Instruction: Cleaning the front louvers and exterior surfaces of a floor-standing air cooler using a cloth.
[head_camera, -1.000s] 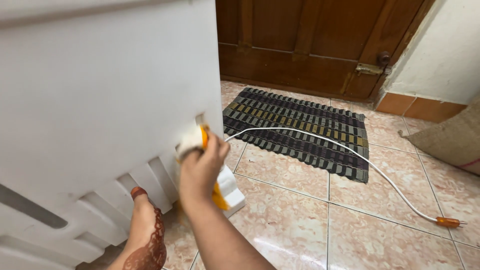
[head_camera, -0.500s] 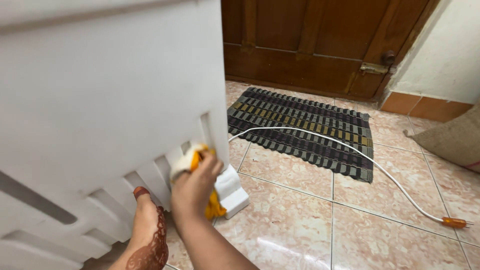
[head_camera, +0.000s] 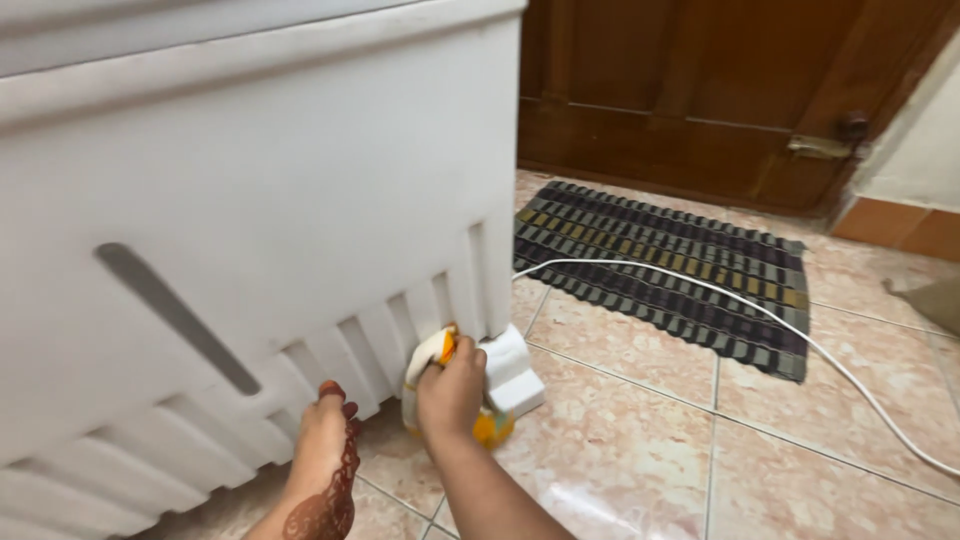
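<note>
Gripping a white and orange cloth (head_camera: 437, 350), the right hand (head_camera: 452, 392) presses it against the white ribbed appliance (head_camera: 250, 220), cloth running twelve to six. At nine o'clock, the left hand (head_camera: 325, 435) rests open-fingered on the ribs.

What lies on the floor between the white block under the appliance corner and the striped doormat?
In the head view, between the white block and the doormat lies bare tiled floor, crossed by a white cable.
</note>
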